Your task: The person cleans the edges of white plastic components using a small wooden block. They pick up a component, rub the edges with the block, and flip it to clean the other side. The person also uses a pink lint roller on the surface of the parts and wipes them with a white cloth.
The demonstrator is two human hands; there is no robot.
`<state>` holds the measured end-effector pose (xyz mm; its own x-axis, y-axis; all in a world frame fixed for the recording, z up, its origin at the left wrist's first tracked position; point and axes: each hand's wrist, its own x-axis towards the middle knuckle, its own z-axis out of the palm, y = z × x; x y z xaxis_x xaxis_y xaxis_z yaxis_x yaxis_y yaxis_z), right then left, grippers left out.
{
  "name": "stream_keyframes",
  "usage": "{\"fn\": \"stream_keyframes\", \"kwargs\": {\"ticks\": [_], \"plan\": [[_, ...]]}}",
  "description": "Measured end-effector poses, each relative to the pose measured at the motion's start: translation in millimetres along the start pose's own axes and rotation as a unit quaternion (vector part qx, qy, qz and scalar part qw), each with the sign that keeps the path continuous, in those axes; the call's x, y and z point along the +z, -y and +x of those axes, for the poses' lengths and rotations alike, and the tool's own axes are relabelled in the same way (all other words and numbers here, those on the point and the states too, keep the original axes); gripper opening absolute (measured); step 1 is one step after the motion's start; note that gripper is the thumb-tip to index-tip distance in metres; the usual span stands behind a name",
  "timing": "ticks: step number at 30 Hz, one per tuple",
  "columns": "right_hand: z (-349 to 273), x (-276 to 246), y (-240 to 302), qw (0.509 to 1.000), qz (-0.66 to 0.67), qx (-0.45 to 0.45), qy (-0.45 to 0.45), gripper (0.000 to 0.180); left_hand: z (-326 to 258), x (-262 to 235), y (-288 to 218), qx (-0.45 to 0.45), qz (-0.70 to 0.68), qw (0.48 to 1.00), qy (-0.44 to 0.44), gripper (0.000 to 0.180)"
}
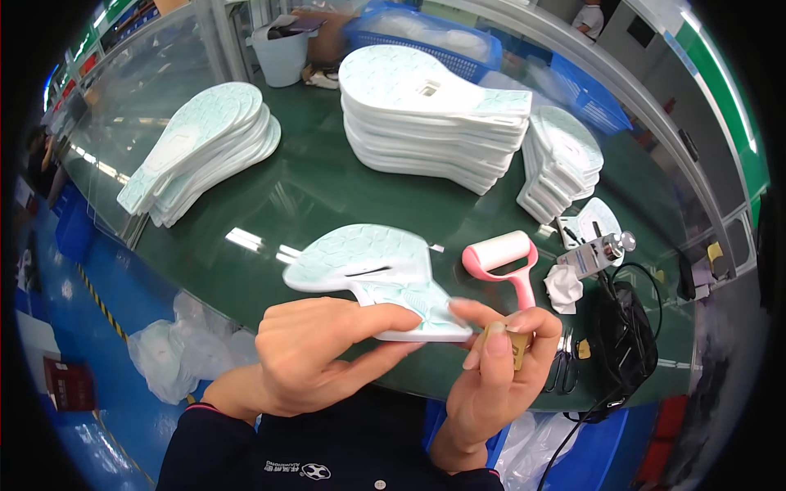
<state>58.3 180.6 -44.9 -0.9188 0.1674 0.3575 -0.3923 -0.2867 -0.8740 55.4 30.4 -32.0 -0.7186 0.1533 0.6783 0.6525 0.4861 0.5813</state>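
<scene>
My left hand (315, 352) grips the narrow end of a white plastic panel (360, 252), thumb on top and fingers beneath. The panel has a rounded wide end, a pale green leaf-like pattern and a dark slot. It is held tilted above the green table. My right hand (499, 376) pinches a small tan block (517, 347) between thumb and fingers. One finger of that hand reaches to the panel's near right edge. A pink-and-white lint roller (501, 252) lies just beyond my right hand.
Stacks of similar panels stand at the left (205, 139), middle (426, 123) and right (561, 155). To the right are a silver metal canister (589, 255), crumpled white tissue (563, 288), scissors (562, 367) and a black bag (626, 340) with cables. Blue baskets (422, 37) sit beyond the table.
</scene>
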Motion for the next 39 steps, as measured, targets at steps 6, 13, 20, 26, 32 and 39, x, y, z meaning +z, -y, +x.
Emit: {"fn": "stream_keyframes", "kwargs": {"ticks": [6,13,20,26,32,39], "plan": [[-6,7,-5,0.995,0.079,-0.054,0.026,0.021,-15,-2,-5,-0.084,-0.069,0.994,0.014,0.023],[-13,-1,-4,0.991,-0.016,-0.087,0.102,0.026,-21,14,-2,-0.091,-0.142,0.985,-0.045,0.025],[-16,-5,4,0.979,-0.128,-0.103,0.119,0.029,-15,3,-10,-0.072,-0.145,0.984,0.071,0.021],[-18,11,-1,0.995,-0.037,-0.089,0.024,0.029,-13,5,-5,-0.018,-0.146,0.987,0.068,0.021],[-15,8,1,0.979,-0.138,-0.134,0.065,0.03,-15,6,-4,-0.005,-0.142,0.988,0.064,0.02],[-14,5,-3,0.97,-0.162,-0.169,0.062,0.029,-19,12,-2,0.001,-0.159,0.987,0.028,0.019]]}}
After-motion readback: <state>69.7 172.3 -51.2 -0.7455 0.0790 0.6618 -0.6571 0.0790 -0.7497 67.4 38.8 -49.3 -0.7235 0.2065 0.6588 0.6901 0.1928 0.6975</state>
